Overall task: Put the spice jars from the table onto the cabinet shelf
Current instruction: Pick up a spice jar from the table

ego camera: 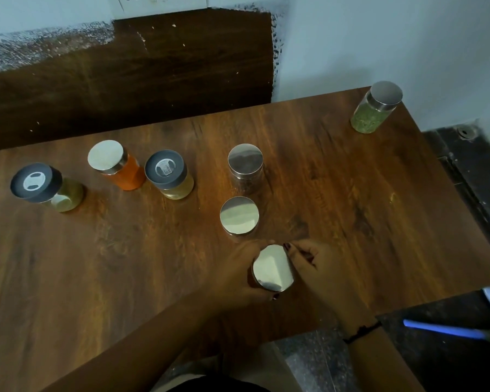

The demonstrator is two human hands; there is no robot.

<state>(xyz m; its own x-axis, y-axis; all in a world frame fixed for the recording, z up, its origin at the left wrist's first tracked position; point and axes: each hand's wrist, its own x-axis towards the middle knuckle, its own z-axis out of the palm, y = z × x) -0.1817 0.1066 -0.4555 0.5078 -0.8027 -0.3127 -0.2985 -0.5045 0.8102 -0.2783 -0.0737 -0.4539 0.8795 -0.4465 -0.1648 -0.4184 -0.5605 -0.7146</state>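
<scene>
Your left hand [244,274] is wrapped around the near jar [272,268], which has a shiny steel lid and is tilted a little. The thumb lies under the lid on the side toward you and the fingers curve round the far side. Your right hand [313,264] is just beside the same jar, on its right. Its fingers are curled and one fingertip touches the rim of the lid, but I cannot tell if this hand really grips the jar or only touches it. On the right wrist you wear a black thread [361,332].

The near jar is over the front part of the wooden table [351,193], and whether its base touches the table is hidden by your hands. Just behind it stands the middle jar [239,215] with a steel lid, and behind that one the dark jar [245,168]. To the left stand, in a loose row, the pale yellow jar [169,174] with a grey lid, the orange jar [116,165] touching or almost touching it, and further left the olive jar [36,182], also with a grey lid. The green jar [375,107] stands alone at the far right corner, well apart from the others.

A blue handle [441,329] shows on the dark floor at your right
</scene>
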